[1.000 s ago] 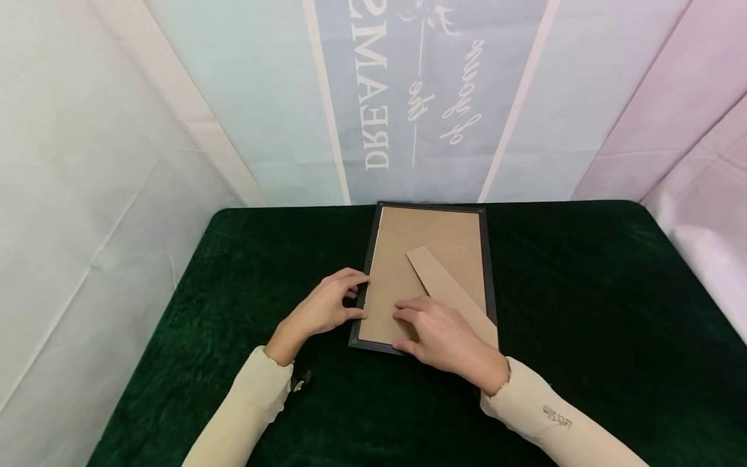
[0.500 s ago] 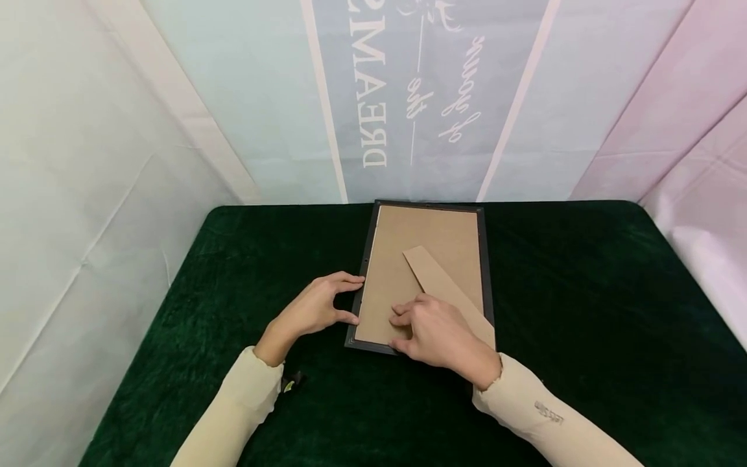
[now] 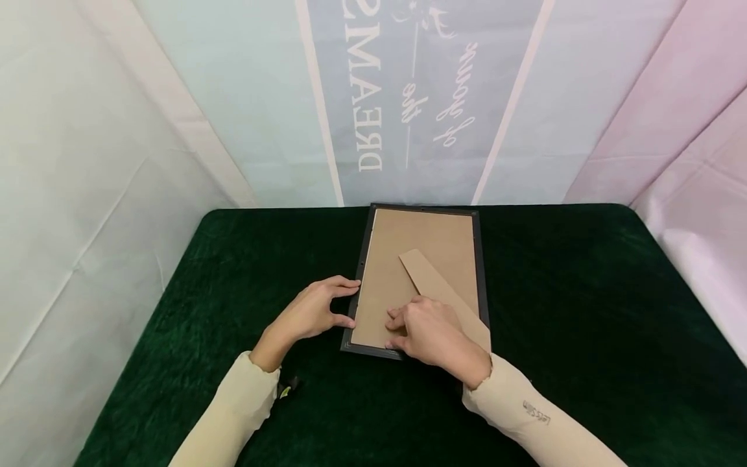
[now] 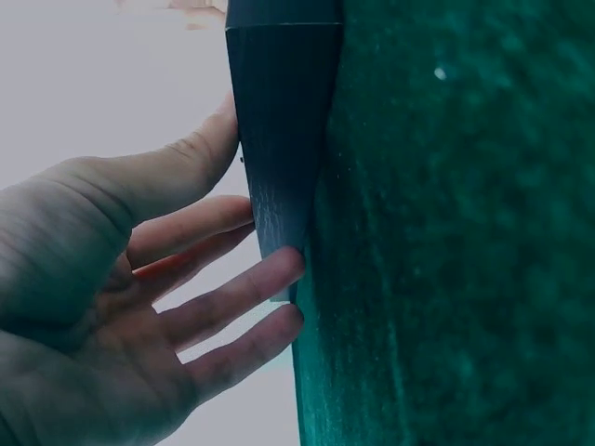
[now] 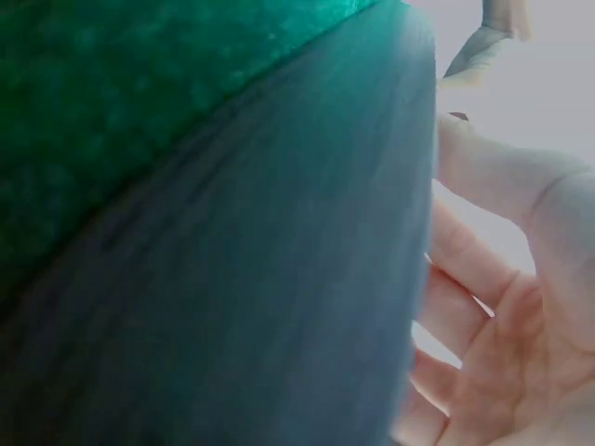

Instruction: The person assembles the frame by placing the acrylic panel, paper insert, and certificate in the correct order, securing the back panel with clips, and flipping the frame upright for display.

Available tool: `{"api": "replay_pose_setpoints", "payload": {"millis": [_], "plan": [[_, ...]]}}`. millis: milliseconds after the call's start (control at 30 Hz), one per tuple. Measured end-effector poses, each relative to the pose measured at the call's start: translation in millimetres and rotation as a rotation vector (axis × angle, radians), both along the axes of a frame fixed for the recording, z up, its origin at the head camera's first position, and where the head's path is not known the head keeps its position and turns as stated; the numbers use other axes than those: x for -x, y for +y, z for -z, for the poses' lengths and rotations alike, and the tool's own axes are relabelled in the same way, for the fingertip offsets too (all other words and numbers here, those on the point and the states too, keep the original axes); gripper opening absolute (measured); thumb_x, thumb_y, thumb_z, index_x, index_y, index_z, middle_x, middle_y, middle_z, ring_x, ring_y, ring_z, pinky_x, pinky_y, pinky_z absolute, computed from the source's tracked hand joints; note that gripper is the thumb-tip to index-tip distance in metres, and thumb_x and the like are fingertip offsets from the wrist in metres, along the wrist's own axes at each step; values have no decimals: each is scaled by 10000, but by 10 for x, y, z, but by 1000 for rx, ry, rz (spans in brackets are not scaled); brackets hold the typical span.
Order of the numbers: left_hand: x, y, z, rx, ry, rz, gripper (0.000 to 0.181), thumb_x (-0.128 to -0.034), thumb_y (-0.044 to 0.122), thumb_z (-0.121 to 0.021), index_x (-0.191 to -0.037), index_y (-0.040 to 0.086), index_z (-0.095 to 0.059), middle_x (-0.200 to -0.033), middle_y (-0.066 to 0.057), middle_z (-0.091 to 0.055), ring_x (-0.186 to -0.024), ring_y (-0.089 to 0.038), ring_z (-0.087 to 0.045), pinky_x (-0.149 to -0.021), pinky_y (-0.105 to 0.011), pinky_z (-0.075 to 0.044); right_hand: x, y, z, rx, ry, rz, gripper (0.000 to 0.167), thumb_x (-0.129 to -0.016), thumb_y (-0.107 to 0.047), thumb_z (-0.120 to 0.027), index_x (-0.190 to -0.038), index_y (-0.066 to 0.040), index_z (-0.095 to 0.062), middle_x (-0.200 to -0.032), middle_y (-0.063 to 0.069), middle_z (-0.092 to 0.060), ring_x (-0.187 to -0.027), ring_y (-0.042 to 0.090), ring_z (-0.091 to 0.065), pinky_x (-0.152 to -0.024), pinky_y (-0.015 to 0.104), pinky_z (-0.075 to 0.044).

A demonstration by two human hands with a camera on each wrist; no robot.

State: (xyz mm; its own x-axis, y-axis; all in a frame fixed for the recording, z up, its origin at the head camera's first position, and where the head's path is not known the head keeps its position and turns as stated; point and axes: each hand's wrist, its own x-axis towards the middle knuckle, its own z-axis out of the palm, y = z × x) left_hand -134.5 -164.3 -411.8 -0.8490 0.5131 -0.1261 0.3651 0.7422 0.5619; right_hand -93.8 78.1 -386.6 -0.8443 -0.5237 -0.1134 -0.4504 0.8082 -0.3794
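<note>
A dark picture frame [image 3: 483, 279] lies face down in the head view, its brown backing board [image 3: 432, 233] upward. A flat brown stand leg [image 3: 440, 285] slants across the board. At the frame's left side, my left hand [image 3: 312, 310] touches the edge with thumb and fingertips spread apart. My right hand [image 3: 432, 329] rests over the board's lower part, its fingers bent and its thumb at the bottom edge. In the right wrist view, the thumb [image 5: 497, 167] meets the frame's upper edge beside a tiny dark piece [image 5: 458, 116]. The frame partly hides the right fingers.
A dark green cloth [image 3: 572, 311] covers the table. Beside the left cuff lies a small dark object with a yellow-green mark [image 3: 286, 390]. A printed curtain [image 3: 426, 104] hangs behind the far edge, and a white one [image 3: 76, 214] along the left.
The whole head view has shifted slightly, carrying frame and hands a little left. My right fingertips have drawn slightly closer to the thumb. My left thumb and fingers remain at the edge.
</note>
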Motion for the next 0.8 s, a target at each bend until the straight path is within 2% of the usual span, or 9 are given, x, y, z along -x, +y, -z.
{"api": "replay_pose_setpoints", "payload": {"millis": [67, 133, 233, 333, 400, 567, 667, 733, 800], "plan": [[16, 2, -3, -12, 5, 9, 579, -827, 243, -818, -1348, 81, -622, -1452, -7, -567, -1351, -222, -527, -1100, -451, -444, 22, 38, -25, 8, -26, -18, 305, -821, -371, -814, -1098, -249, -782, -1251, -60, -699, -1008, 197, -678, -688, 300, -537], [31, 2, 2, -32, 3, 5, 509, -868, 213, -780, -1336, 79, -631, -1439, -13, -579, -1343, -223, -537, -1101, -448, -444, 54, 93, -73, 16, -81, -46, 337, -843, -358, -795, -1152, -228, -762, -1294, -44, -680, -1090, 201, -676, -823, 360, -569], [37, 2, 15, -63, 3, -13, 410, -909, 175, -734, -1304, 97, -661, -1417, -18, -599, -1334, -232, -547, -1102, -455, -442, 100, 205, -189, 48, -183, -51, 383, -884, -311, -759, -1247, -196, -711, -1368, -6, -637, -1209, 192, -635, -988, 428, -531], [28, -2, 32, -81, 2, -27, 400, -894, 178, -751, -1282, 117, -678, -1412, -19, -601, -1333, -242, -546, -1100, -463, -444, 136, 338, -309, 91, -205, -25, 405, -914, -269, -729, -1302, -171, -670, -1402, 21, -612, -1281, 211, -588, -1020, 453, -509], [24, -11, 40, -72, 3, -17, 454, -863, 209, -786, -1293, 125, -670, -1443, -20, -569, -1352, -252, -525, -1104, -473, -439, 145, 414, -375, 102, -180, -8, 411, -926, -278, -714, -1316, -163, -656, -1400, 22, -612, -1291, 227, -579, -1015, 460, -510], [26, -59, 63, -42, -29, 69, 718, -785, 292, -852, -1413, 103, -561, -1558, -38, -423, -1434, -274, -419, -1133, -495, -401, 80, 493, -527, 102, -173, -43, 424, -953, -383, -660, -1332, -194, -642, -1385, 9, -619, -1259, 216, -598, -987, 454, -526], [46, -97, 80, -58, -54, 91, 763, -761, 307, -867, -1430, 128, -545, -1574, -20, -402, -1453, -267, -392, -1146, -501, -384, 72, 422, -629, 128, -189, -66, 411, -966, -421, -631, -1334, -238, -638, -1385, -6, -616, -1267, 200, -591, -999, 456, -518], [64, -120, 88, -69, -58, 84, 761, -747, 322, -874, -1419, 153, -558, -1573, -13, -407, -1454, -271, -389, -1144, -511, -384, 144, 313, -658, 124, -188, -88, 439, -971, -413, -627, -1366, -222, -611, -1416, 6, -593, -1309, 208, -560, -1038, 461, -492], [76, -143, 87, -60, -52, 58, 751, -734, 353, -879, -1401, 190, -577, -1567, -14, -414, -1448, -280, -396, -1132, -525, -394, 278, 160, -643, 57, -187, -114, 536, -969, -405, -633, -1432, -152, -542, -1490, 55, -524, -1392, 248, -479, -1116, 471, -425]]}}
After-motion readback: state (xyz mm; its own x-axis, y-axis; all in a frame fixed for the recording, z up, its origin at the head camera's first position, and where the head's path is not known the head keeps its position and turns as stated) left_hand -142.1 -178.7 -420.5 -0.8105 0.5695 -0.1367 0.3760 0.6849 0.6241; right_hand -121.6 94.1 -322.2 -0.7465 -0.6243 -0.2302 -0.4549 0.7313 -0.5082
